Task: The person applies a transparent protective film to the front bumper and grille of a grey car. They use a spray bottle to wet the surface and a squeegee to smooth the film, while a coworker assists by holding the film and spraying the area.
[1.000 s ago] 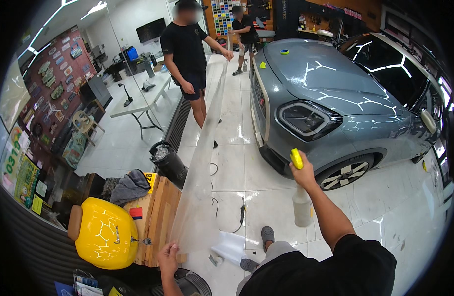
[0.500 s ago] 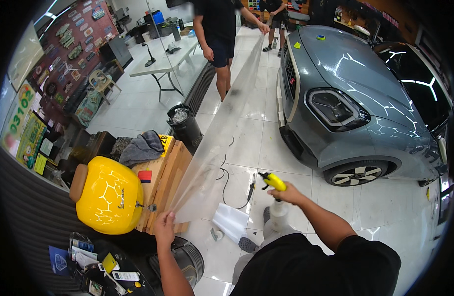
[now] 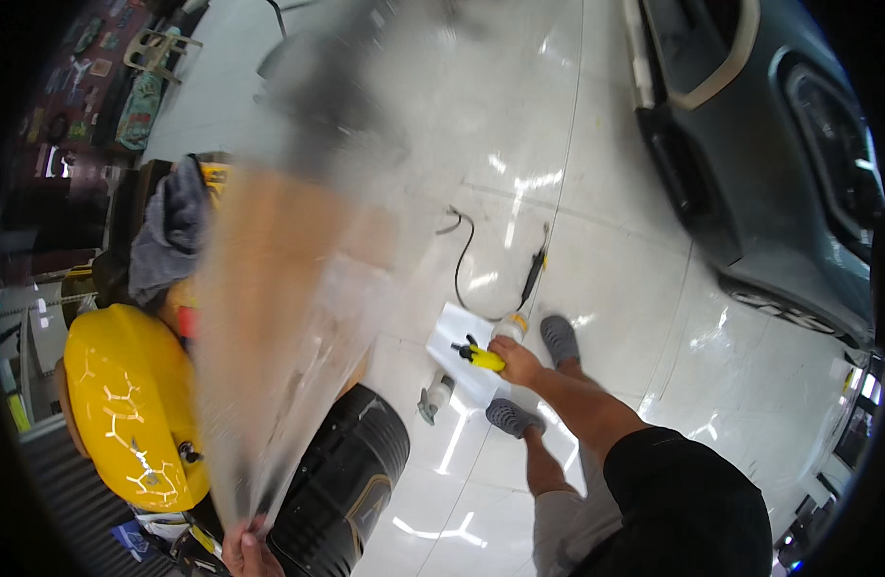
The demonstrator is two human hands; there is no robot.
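Note:
Low at the left, my left hand [image 3: 253,553] pinches the gathered corner of a clear plastic film [image 3: 279,413]. The film fans out upward from my fingers and is partly smeared by motion. Brown wooden boxes show through it. My right hand [image 3: 517,361] is wrapped around a spray bottle [image 3: 511,328] near its neck. Its yellow spray head [image 3: 485,359] points left, above a white sheet [image 3: 452,361] on the floor. The film's far end is blurred.
A yellow glossy case [image 3: 130,404] and a grey towel [image 3: 168,240] are at the left. Beside my left hand stands a black drum [image 3: 341,481]. Another spray bottle [image 3: 436,396] and a thin black hose [image 3: 464,264] lie on the tiles. A grey car [image 3: 788,173] is at the right.
My view has tipped down toward the floor, and the co-worker is no longer clearly visible. My left hand, still holding the film, appears lower and further left; the spray bottle has swung to point left.

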